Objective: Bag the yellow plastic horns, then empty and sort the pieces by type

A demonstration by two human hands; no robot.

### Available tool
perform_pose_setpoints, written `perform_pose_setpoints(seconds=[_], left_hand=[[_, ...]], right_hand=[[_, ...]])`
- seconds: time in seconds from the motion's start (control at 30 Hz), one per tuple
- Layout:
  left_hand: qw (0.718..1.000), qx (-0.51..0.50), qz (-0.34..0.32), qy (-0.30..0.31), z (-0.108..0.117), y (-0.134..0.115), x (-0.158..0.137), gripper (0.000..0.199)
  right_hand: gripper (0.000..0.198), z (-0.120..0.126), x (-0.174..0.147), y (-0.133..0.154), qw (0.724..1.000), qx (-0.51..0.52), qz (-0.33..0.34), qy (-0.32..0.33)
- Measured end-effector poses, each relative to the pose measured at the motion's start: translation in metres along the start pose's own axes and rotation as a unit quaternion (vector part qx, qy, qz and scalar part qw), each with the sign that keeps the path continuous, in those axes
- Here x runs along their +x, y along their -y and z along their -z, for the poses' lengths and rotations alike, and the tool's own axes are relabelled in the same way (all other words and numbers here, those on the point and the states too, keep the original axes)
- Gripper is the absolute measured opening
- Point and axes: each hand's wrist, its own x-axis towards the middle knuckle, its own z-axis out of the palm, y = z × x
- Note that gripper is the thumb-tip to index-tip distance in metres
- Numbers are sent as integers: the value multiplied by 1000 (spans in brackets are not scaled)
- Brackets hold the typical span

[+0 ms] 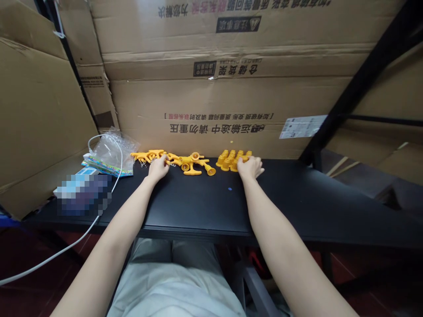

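Observation:
My left hand (159,167) is at the back of the black table, its fingers closed around part of a yellow plastic handle with a short metal chain. Beside it lies a row of similar yellow handles (142,156) with chains dangling. Just right of that hand is a loose pile of yellow handles and cups (192,164), some cups with their mouths facing me. My right hand (251,167) is at the right end of several yellow stepped cups (225,162) standing mouth down in rows. Its curled fingers grip a cup there, mostly hidden by the hand.
A large cardboard sheet (198,97) rises behind the black table (198,202), with another cardboard panel (39,119) at left. Clear plastic bags (114,152), a blue-white box (77,178) and a white cable (76,242) lie left. A black metal post (357,83) slants at right.

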Motion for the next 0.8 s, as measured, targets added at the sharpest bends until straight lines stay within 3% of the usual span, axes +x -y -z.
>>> perform_pose_setpoints(seconds=[0.1,0.17,0.53,0.8], left_hand=[[1000,-4,-6,2,0,-1,0,28],[1000,-6,-9,2,-1,-1,0,28],[1000,-11,-22,3,-2,-1,-1,30],[1000,-18,-14,4,-3,0,0,31]], right_hand=[[33,-5,3,-5,995,29,-86,48],[33,-6,4,-5,992,32,-103,58],[38,-8,1,-10,991,51,-119,46],[46,-4,0,-7,992,71,-81,67]])
